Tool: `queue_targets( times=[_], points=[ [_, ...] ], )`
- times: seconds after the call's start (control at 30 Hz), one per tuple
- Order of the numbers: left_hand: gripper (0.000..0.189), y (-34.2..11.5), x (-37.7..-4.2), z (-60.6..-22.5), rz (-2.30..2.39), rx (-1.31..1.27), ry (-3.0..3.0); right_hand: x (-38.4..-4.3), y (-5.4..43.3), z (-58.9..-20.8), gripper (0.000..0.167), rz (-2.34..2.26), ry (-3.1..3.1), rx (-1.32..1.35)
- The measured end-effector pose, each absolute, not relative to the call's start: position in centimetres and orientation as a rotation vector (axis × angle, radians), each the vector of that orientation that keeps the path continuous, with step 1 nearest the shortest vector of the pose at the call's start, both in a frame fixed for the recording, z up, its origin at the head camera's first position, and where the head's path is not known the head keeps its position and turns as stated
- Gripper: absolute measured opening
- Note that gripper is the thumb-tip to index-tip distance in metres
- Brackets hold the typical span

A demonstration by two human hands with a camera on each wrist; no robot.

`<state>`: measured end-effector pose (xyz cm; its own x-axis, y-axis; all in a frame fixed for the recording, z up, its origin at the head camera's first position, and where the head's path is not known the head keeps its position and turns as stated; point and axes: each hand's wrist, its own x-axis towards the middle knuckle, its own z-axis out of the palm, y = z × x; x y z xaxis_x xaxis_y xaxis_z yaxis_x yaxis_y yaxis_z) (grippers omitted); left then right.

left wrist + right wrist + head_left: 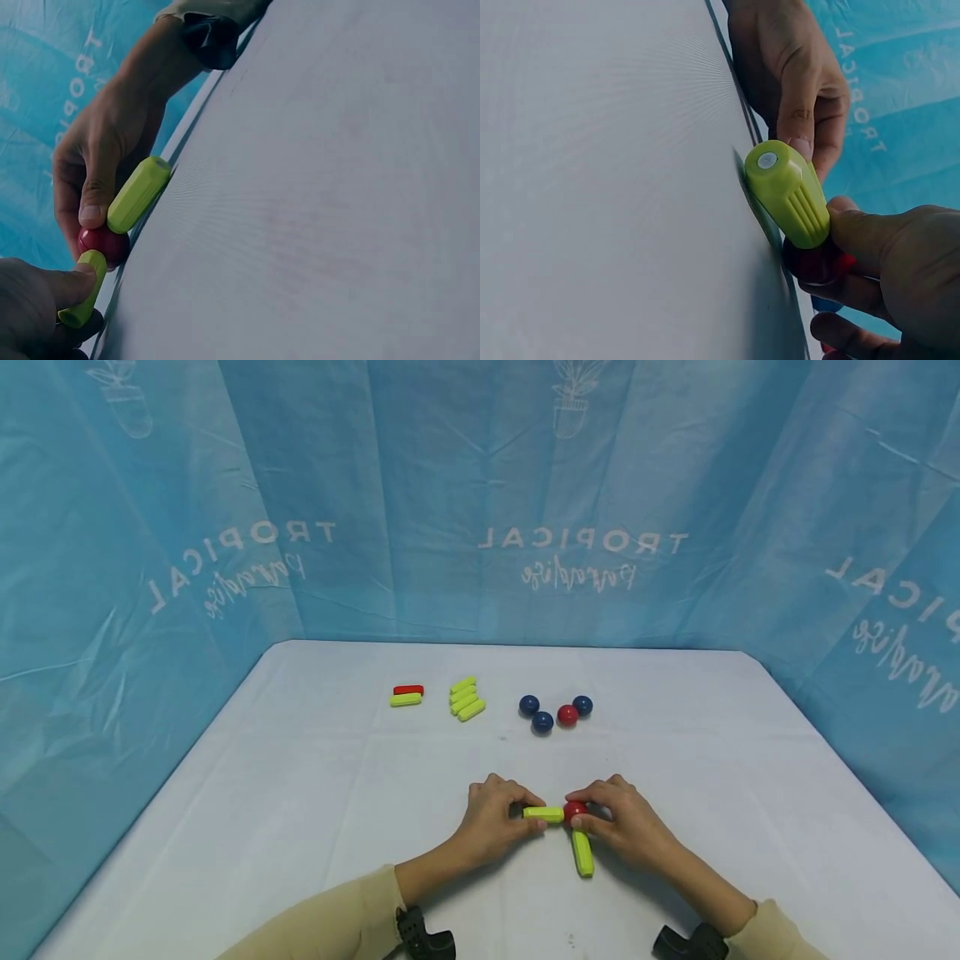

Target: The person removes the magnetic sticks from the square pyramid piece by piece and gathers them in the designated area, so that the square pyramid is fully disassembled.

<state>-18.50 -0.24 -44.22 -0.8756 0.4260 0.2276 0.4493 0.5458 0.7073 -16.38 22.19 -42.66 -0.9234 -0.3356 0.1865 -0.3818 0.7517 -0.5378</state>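
My right hand pinches a red ball between thumb and fingers, low over the white table. A yellow-green stick with a round metal disc in its end joins the ball and points toward me. My left hand pinches a second yellow-green stick, whose right end meets the ball's left side. In the left wrist view that held stick touches the ball, and the other stick slants away from it.
Farther back on the white table lie a red stick beside a yellow-green stick, and a cluster of several yellow-green sticks. To their right are blue balls and a red ball. A blue printed curtain surrounds the table.
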Motion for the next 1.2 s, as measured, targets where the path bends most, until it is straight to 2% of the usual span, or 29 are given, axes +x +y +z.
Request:
queue_targets(
  times=[0.2,0.37,0.7,0.93,1.2],
  points=[
    [0.018,-0.9,-18.5,-44.0,-1.270,-0.782,-2.745,-16.3,21.9,-42.5,0.030,0.884,-2.887,0.605],
    [0.017,-3.5,-19.5,-43.9,-1.306,-0.677,-2.721,-16.4,21.9,-42.4,0.029,0.887,-2.919,0.551],
    [0.025,-12.4,-26.2,-43.8,-1.310,-0.220,-2.657,-16.4,22.0,-42.7,0.029,0.903,-2.902,0.548],
    [0.028,-16.3,-30.5,-44.4,-1.178,-0.162,-2.648,-16.3,22.1,-42.7,0.030,0.922,-2.906,0.540],
    [0.028,-17.1,-32.9,-44.7,-1.075,-0.147,-2.643,-16.4,22.2,-42.8,0.029,0.927,-2.893,0.544]
  ],
)
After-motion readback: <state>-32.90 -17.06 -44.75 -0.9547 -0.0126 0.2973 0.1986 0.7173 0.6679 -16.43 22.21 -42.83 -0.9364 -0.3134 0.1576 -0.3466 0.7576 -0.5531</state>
